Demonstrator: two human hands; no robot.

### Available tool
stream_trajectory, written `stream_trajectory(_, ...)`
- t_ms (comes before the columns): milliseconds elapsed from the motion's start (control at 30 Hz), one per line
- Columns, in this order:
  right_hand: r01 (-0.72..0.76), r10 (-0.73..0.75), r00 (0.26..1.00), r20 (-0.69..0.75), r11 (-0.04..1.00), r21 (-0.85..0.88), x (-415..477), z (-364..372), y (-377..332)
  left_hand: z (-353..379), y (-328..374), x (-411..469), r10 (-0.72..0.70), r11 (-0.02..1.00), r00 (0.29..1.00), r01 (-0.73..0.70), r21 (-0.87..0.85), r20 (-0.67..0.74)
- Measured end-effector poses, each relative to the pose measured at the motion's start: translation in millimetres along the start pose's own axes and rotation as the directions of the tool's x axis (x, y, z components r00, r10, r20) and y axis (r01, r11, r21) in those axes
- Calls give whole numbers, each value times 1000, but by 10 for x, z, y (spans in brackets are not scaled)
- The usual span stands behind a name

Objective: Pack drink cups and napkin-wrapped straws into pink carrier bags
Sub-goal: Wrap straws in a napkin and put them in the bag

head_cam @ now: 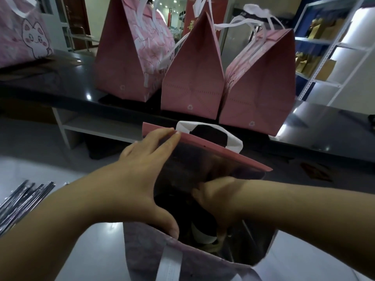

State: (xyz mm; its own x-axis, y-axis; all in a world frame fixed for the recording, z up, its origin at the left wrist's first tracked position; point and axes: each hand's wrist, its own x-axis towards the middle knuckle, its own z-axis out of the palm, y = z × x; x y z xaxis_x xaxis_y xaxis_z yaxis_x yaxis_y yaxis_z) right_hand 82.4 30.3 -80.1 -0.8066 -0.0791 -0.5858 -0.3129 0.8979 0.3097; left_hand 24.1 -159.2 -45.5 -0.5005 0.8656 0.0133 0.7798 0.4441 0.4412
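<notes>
— Bag [223,154]: where is it?
— Just in front of the black counter [60,88], mouth open, a white cup [203,234] inside.
— The hands?
— The left hand [142,175] is spread, fingertips on the far rim, thumb on the near one. The right hand [215,197] reaches inside; its fingers are hidden, so its grip cannot be told.
— On the counter?
— Three closed pink bags [192,82].

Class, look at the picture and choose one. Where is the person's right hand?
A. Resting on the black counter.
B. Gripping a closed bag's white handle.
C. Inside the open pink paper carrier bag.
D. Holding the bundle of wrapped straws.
C: the right hand reaches down into the mouth of the open pink paper carrier bag, which the left hand spreads apart at its rim.
</notes>
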Motion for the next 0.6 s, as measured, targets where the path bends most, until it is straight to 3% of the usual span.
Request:
stream_trajectory(133, -17, 20, 999, -48, 998, 58, -174, -110, 31, 34, -83, 23, 50, 999, 995, -52, -15, -82)
stream_trajectory(300, 26, 34, 930, -365, 987, 157, -540, -257, 62, 53, -108, 47, 89, 991, 959, -113, -77, -269)
stream_trajectory(467, 103, 116, 747, -654, 953, 286, -888, -284, -32, 111, -95, -21, 72, 988, 829, -138, -77, -555)
stream_trajectory(600, 340, 225, 592, -774, 801, 493, -1029, -246, -219, 146, -11, -169, -22, 984, 775, -95, -151, -632)
